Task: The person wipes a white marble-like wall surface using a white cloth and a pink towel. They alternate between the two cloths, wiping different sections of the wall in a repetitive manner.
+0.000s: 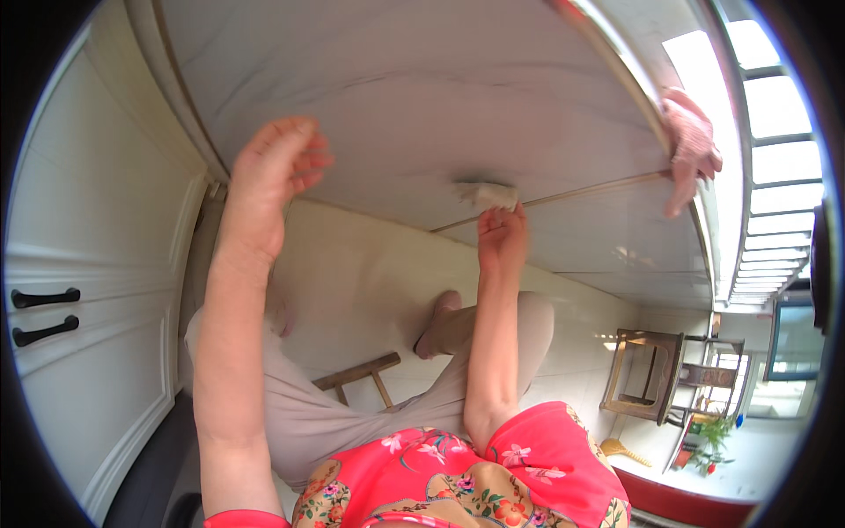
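Observation:
My right hand (pixel 504 234) pinches a crumpled whitish cloth (pixel 492 196) against a glossy, marble-patterned wall panel (pixel 409 119). A dark patch shows along the cloth's upper edge. To the left, my left hand (pixel 280 158) is raised in front of the same panel with its fingers loosely bent and apart. It holds nothing, and its fingers are blurred; whether they touch the panel cannot be told. Below the cloth, a thin seam strip (pixel 594 191) runs across the panelling.
Another person's hand (pixel 690 145) rests on the ledge beside a barred window (pixel 779 158). White cabinet doors (pixel 99 264) with black handles stand at left. A wooden stool (pixel 360 376) shows between my legs. A wooden chair (pixel 647 376) and a potted plant (pixel 713 435) are at right.

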`<state>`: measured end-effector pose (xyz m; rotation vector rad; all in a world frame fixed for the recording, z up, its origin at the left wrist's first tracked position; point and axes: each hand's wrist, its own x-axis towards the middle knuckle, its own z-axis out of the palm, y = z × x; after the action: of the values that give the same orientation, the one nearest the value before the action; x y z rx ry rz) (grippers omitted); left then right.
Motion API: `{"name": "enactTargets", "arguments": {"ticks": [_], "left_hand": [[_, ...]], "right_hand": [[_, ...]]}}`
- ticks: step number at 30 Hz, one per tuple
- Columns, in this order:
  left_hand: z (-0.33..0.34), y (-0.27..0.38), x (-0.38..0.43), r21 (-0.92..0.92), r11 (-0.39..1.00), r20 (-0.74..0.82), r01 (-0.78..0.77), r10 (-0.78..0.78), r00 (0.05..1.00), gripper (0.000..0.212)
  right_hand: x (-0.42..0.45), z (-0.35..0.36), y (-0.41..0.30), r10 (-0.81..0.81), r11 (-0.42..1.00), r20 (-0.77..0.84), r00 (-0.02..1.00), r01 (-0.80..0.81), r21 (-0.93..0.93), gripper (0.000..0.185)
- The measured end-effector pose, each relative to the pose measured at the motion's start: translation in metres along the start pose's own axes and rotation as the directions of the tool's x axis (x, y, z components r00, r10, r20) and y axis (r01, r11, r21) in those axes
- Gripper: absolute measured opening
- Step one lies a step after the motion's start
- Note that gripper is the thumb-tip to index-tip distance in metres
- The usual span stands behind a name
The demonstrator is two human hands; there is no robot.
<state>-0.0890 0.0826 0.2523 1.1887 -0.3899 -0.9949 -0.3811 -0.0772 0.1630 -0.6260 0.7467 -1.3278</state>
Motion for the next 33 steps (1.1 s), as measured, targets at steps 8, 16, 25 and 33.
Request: {"name": "enactTargets", "arguments": {"ticks": [8, 16, 25, 33], "left_hand": [[0.055, -0.042, -0.022, 0.107, 0.979, 0.416, 0.175, -0.204, 0.886, 0.081], [0.064, -0.053, -0.016, -0.344, 0.905, 0.401, 0.251, -0.1, 0.911, 0.051], [0.036, -0.035, -0.002, -0.514, 0.849, 0.177, 0.12, -0.032, 0.984, 0.045], [0.035, -0.039, 0.001, -0.481, 0.869, 0.125, 0.115, -0.061, 0.99, 0.048]], "right_hand": [[-0.062, 0.066, -0.067, 0.107, 0.994, 0.522, 0.846, -0.111, -0.023, 0.044], [-0.087, 0.109, -0.106, 0.129, 0.566, 0.503, 0.855, 0.352, -0.745, 0.031], [-0.022, 0.158, -0.247, -0.624, -0.351, 0.646, 0.439, 0.581, -0.734, 0.063], [0.015, 0.159, -0.273, -0.409, -0.145, 0.607, 0.681, 0.608, -0.781, 0.04]]}}
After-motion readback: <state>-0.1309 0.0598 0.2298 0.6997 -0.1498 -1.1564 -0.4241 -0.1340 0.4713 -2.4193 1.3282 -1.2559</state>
